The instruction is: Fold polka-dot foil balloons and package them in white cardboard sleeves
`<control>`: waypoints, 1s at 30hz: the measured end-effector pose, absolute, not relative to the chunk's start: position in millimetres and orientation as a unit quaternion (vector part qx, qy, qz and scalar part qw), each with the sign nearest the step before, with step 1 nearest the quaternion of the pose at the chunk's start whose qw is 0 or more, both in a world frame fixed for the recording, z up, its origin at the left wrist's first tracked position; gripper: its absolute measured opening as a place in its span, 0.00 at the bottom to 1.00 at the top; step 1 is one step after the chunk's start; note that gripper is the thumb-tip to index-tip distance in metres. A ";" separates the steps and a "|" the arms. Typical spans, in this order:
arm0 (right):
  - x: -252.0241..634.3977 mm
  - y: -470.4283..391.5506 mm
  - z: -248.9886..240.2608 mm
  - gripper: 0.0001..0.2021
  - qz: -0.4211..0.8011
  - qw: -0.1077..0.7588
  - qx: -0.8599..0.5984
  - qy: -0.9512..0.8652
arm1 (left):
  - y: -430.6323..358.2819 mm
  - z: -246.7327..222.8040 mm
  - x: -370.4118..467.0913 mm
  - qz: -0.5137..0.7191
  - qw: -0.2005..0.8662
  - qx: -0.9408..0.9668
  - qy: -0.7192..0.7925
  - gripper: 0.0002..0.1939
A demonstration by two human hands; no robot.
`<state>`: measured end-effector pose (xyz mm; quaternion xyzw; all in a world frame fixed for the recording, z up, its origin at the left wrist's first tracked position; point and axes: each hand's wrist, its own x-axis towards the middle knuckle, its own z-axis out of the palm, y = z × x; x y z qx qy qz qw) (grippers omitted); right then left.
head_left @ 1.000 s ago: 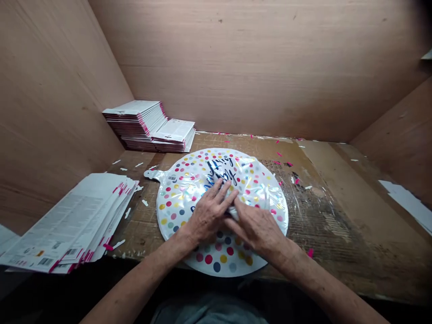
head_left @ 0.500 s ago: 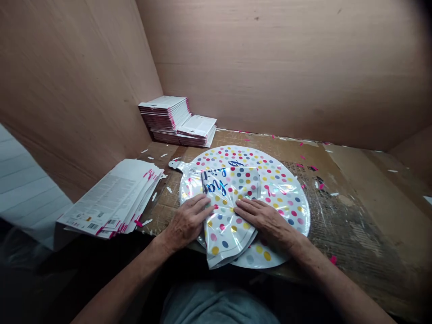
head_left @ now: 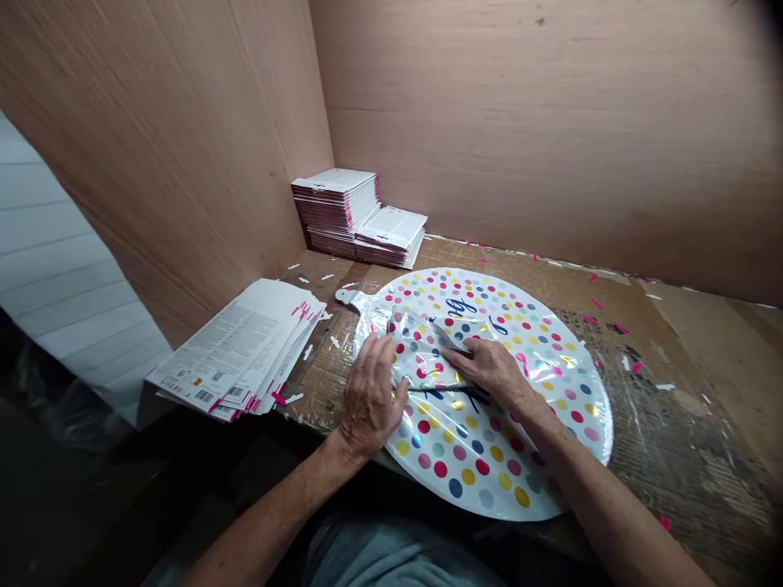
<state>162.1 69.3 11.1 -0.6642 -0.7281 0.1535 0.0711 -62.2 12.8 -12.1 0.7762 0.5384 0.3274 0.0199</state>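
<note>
A folded foil balloon (head_left: 422, 355), white with coloured dots, lies as a small packet on top of a flat, round, spread-out foil balloon (head_left: 489, 456) of the same dotted pattern with blue lettering. My left hand (head_left: 370, 395) rests at the packet's left edge, fingers stretched out and thumb apart, touching it. At the packet's right side, my right hand (head_left: 489, 367) pinches a loose flap of it between thumb and fingers. The spread balloon's neck (head_left: 347, 297) points to the far left.
Printed white cards (head_left: 226, 342) lie fanned at the left table edge. Behind them, stacks of white-and-pink card packs (head_left: 342, 208) stand against the wooden wall (head_left: 519, 122). Pink and white paper scraps (head_left: 621, 328) litter the cardboard-covered tabletop (head_left: 648, 432).
The balloon on top has been folded into a smaller packet, its lower part brought up. My right hand has moved from lying flat to pinching a flap. The view has shifted left.
</note>
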 end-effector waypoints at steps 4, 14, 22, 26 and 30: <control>156.0 58.3 17.8 0.20 0.067 0.058 -0.662 -0.744 | 31.5 -11.9 -66.2 0.184 0.069 0.845 0.497 0.29; 91.9 31.2 4.4 0.14 -0.056 0.001 -0.425 -0.903 | 67.0 27.9 -75.7 0.059 0.065 0.885 0.457 0.20; 199.1 10.4 -4.6 0.19 0.188 0.208 -0.351 -0.893 | 99.5 14.1 -90.5 0.038 0.121 0.959 0.255 0.25; 193.5 37.8 -6.4 0.17 0.281 0.297 -0.597 -0.690 | 96.8 6.2 -83.6 0.128 0.249 0.895 0.346 0.17; 164.8 69.9 3.4 0.18 0.162 0.199 -0.733 -0.630 | 87.0 1.3 -57.1 0.214 0.203 0.765 0.572 0.15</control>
